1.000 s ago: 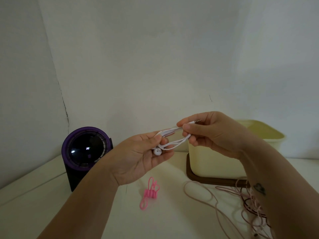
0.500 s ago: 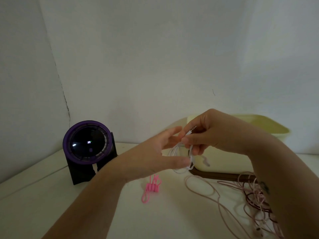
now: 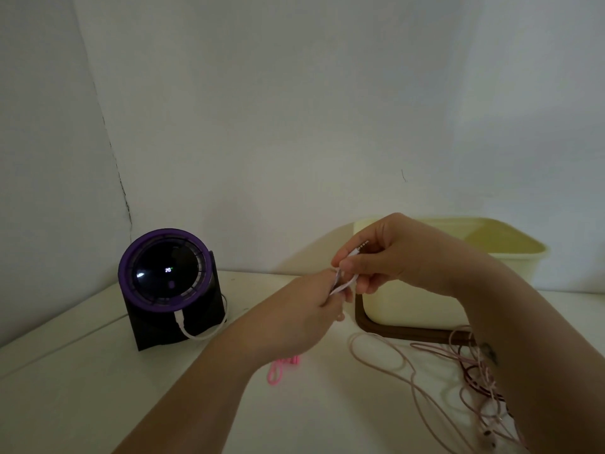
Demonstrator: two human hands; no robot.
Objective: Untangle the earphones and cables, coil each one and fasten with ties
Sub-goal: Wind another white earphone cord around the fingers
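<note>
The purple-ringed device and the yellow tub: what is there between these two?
In the head view, the left hand and the right hand are there, above the table, both gripping the white earphone cable.

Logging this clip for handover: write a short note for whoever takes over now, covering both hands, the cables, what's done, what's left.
Left hand grips the gathered white earphones.
Right hand pinches their plug end, jack poking out.
Pink ties lie on the table below the left wrist; pink cable tangle lies loose at right.
Done: white earphones gathered, no tie on them yet.
Left: tie them, then untangle, coil and tie the pink cable tangle.
</note>
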